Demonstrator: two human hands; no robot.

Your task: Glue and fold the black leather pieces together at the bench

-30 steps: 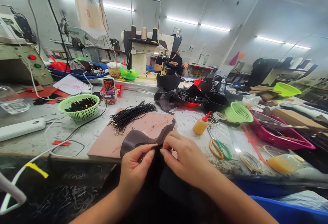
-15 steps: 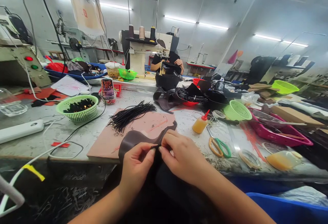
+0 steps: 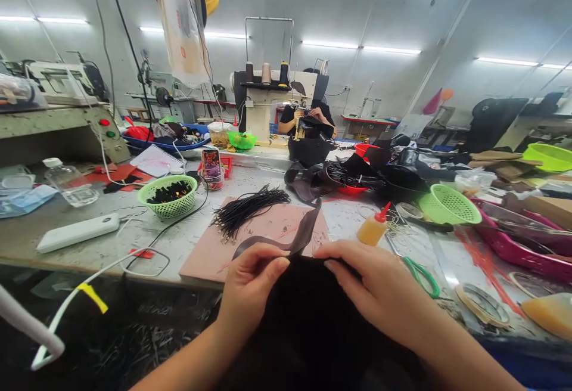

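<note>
A dark brown leather piece (image 3: 304,233) with a smooth face curves up above my hands at the front edge of the bench. My left hand (image 3: 252,284) pinches its lower edge between thumb and fingers. On the other side, my right hand (image 3: 373,286) grips the same dark edge, a short gap from the left. Below the hands everything is black, so the lower part of the piece cannot be made out. Just beyond lies a pink board (image 3: 203,263), with a bundle of thin black cords (image 3: 250,206) on it.
Left on the bench are a green basket (image 3: 167,206) of black bits, a phone (image 3: 212,165) and a white power bank (image 3: 78,233). Rightward stand a glue bottle (image 3: 372,229), green-handled scissors (image 3: 422,276) and tape rolls (image 3: 482,304). A person (image 3: 313,118) works behind a sewing machine (image 3: 259,108).
My hands have spread apart along the leather edge, having been close together before. The view has swung left and up, so bench things appear further right and the clear bottle shows fully.
</note>
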